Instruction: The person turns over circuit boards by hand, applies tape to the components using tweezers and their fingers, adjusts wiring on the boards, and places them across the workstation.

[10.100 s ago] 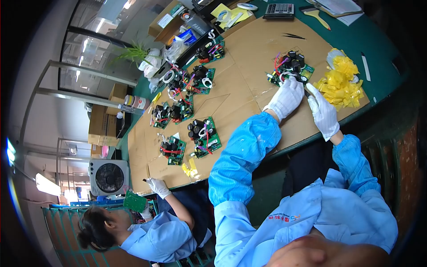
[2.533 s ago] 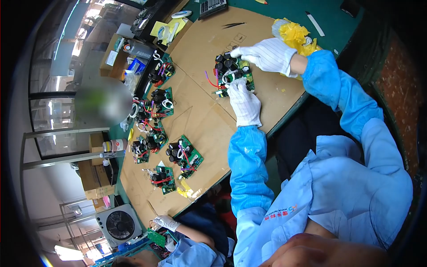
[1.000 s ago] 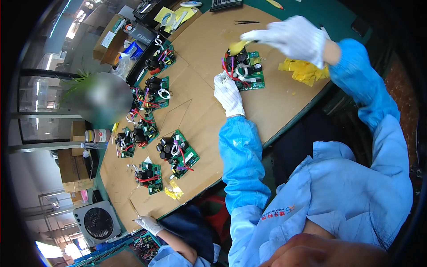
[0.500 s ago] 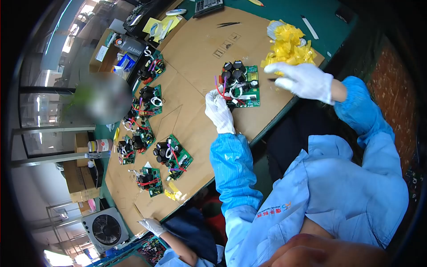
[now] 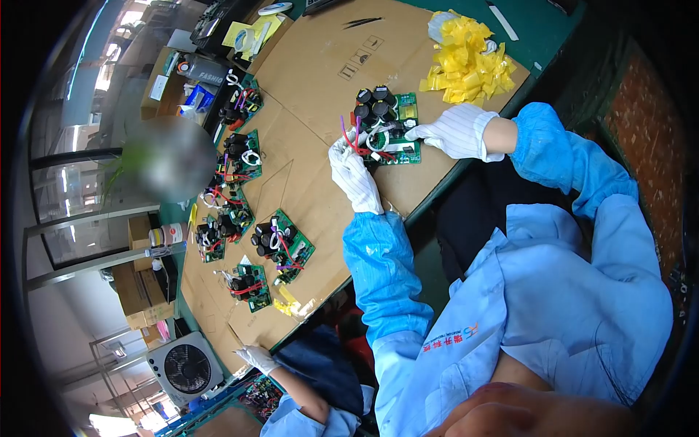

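A green circuit board [image 5: 408,111] with several black capacitors and red, purple and white wires lies on the cardboard. My left hand [image 5: 354,171], white-gloved, is closed at its left edge, with curled fingers among the wires. On the opposite edge, my right hand [image 5: 455,131], also gloved, has its fingers drawn together, their tips at the black component there. Whatever those fingertips may hold is hidden. Just beyond my right hand sits a heap of yellow tape pieces [image 5: 470,65].
More circuit boards [image 5: 284,244] stand to the left on the cardboard sheet [image 5: 306,95]. Another person's gloved hand [image 5: 258,358] rests at the table's near edge. Dark tweezers [image 5: 362,22] lie at the back. A fan [image 5: 186,368] stands at the lower left.
My right hand has moved left and down from beside the yellow heap to the board's right edge, its fingers drawing together. My left hand stays at the board. The view has shifted slightly.
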### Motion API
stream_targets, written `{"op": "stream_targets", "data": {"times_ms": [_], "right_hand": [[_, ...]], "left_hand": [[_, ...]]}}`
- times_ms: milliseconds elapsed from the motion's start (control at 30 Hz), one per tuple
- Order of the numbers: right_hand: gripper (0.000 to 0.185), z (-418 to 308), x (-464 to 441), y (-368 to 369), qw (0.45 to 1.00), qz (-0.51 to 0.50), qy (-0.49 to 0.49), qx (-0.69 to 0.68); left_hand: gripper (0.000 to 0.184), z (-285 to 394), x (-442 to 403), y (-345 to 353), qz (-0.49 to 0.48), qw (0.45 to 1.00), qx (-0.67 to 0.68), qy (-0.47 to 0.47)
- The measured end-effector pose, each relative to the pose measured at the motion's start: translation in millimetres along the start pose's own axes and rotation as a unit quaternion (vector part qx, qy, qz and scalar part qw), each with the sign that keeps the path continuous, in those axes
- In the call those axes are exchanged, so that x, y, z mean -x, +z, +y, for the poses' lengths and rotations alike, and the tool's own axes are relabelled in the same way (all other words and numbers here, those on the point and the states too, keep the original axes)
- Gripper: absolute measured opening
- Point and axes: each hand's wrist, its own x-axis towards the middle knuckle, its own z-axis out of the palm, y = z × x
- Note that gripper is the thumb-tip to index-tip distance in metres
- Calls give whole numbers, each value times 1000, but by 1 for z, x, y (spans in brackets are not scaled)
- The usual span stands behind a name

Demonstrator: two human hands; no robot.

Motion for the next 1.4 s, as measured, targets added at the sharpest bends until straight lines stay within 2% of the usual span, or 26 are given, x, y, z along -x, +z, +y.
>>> {"op": "stream_targets", "data": {"times_ms": [133, 233, 300, 533, 667, 733, 767, 800, 867, 933, 967, 1000, 1067, 1167, 1267, 1400], "right_hand": [[44, -2, -1, 4, 999, 1, -4, 35], [48, 1, 0, 20, 995, 40, -16, 88], [49, 4, 3, 27, 988, 110, -47, 99], [46, 8, 9, 35, 981, 166, -55, 86], [34, 6, 15, 27, 983, 181, -40, -1], [31, 10, 14, 16, 942, 314, -76, -94], [30, 12, 24, 1, 961, 250, -12, -119], [29, 19, 25, -4, 965, 242, 26, -97], [31, 31, 29, -4, 957, 271, 5, -102], [33, 26, 33, 3, 982, 161, 21, -94], [38, 20, 32, 9, 987, 141, 3, -78], [42, 3, 36, -4, 997, 59, 35, -34], [44, 4, 28, 15, 996, 86, -23, -28], [47, 9, 16, 28, 994, 93, -55, 6], [53, 3, 14, 18, 995, 58, -33, 69], [49, -3, 12, 18, 994, 64, -16, 88]], "left_hand": [[32, -1, 0, 1, 7, 1000, 11, -5], [33, -3, 0, 1, 7, 1000, 23, 1], [33, -5, 0, 1, 9, 999, 32, 4], [33, -8, 0, -2, 15, 999, 37, 4], [33, -5, 0, 3, 4, 999, 43, -6], [33, -7, 1, 3, 5, 999, 32, -5], [33, -9, 1, 3, 11, 1000, 28, 10], [32, -10, 0, 3, 17, 999, 23, 25], [33, -12, -1, 3, 18, 999, 28, 24], [34, -12, -1, 4, 18, 999, 33, 20], [33, -11, -1, 3, 13, 999, 28, 17], [34, -10, -1, 3, 9, 1000, 21, 14], [35, -7, 0, 4, 4, 1000, 27, 13], [34, 0, 3, 5, 22, 999, 33, 2], [36, -3, 2, 5, 27, 999, 27, 4], [37, -3, 2, 5, 20, 999, 26, 3]]}}
